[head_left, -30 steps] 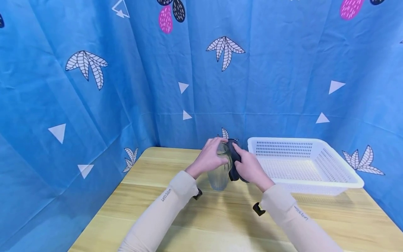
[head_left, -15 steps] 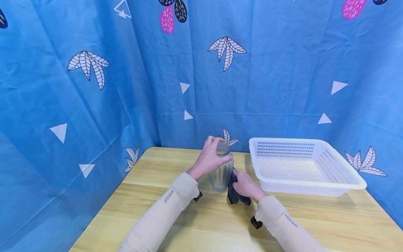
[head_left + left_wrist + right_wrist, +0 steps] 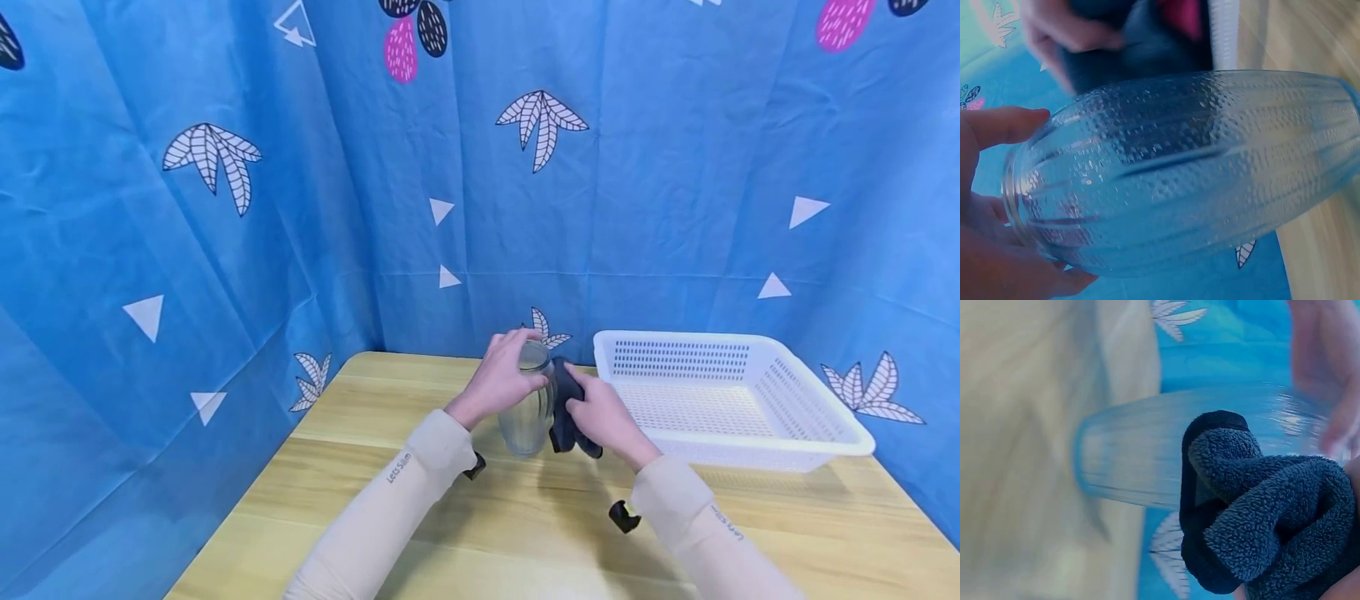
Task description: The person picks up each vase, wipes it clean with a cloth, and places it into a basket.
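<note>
L hand grips the glass vase up by the neck, thumb on one side, fingers bent round the other; R hand has its fingers curled on a dark cloth, bunched at the vase's R side (can't tell if it's actually touching). Vase is see-thru, bluish in wrist views, w/ open mouth, ringed neck, full middle & narrower base; walls ribbed lengthwise & pebbly, cloth's dark shape showing thru. Stands approx. upright over the table; can't tell if base rests on it. Cloth = thick fuzzy pile, dk blue-grey, looped in folds, w/ smooth black edging. Forearms angle inward from bottom of head view, in cream sleeves w/ small lettering, black wrist gear under the cuffs. To R, on the table: white plastic basket, rectangular, shallow, rounded corners, slotted walls, gridded floor showing. Tabletop's pale wood-grain. Behind & at sides, blue curtain w/ soft folds, white leaf/triangle prints, few pink & black drops.
</note>
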Demonstrator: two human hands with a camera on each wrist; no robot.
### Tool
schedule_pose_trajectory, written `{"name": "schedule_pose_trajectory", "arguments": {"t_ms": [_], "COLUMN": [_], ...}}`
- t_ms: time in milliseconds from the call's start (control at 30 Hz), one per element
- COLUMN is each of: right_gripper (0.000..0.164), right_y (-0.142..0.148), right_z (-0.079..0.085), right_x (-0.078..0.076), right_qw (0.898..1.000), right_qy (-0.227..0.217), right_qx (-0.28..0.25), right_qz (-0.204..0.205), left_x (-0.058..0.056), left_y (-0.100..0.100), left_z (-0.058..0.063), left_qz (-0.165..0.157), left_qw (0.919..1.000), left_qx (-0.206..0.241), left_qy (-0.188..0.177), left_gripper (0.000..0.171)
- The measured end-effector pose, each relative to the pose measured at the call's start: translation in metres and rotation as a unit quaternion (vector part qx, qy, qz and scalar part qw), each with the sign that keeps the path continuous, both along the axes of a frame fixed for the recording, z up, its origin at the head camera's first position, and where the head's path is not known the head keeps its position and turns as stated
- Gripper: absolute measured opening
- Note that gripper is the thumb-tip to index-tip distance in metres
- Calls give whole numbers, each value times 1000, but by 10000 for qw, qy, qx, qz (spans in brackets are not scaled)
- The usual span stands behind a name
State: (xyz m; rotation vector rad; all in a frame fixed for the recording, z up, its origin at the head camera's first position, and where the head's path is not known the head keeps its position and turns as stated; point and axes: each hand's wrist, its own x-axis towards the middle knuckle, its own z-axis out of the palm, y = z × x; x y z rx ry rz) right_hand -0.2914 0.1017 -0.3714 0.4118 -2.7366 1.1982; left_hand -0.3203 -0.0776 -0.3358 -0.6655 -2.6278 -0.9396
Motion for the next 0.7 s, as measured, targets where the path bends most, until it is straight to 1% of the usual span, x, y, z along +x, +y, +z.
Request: {"name": "schedule_pose_trajectory", "arguments": {"t_ms": [133, 200, 267, 300, 367, 467, 600, 700], "right_gripper": [65, 67, 68, 68, 69, 68, 65, 63], "right_y": [3, 2, 0, -1, -2, -4, -5, -5], "right_z": [20, 24, 22, 19, 10, -10, -39, -55], "right_x": [0, -2, -5, -6, -8, -11, -15, -14], "right_qw": [9996, 9991, 9989, 9986, 9986, 9983, 9965, 9952], "right_qy": [239, 399, 474, 523, 482, 327, -66, -420], "right_qx": [-130, -89, -22, 83, 221, 465, 832, 879], "right_qz": [-73, -66, -58, -67, -92, -124, -36, 120], "left_x": [-3, -6, -7, -8, -9, -9, -9, -9], "left_y": [2, 3, 2, 2, 2, 2, 2, 3], "left_z": [-1, -3, -6, -7, -10, -12, -15, -17], "left_qz": [-255, -299, -302, -292, -280, -283, -218, -143], "left_qw": [9996, 9994, 9993, 9993, 9991, 9983, 9981, 9987], "left_qx": [51, 102, 162, 210, 313, 502, 563, 480], "left_qy": [-137, -164, -145, -131, -111, -130, -98, 16], "left_gripper": [64, 65, 63, 61, 59, 58, 64, 67]}}
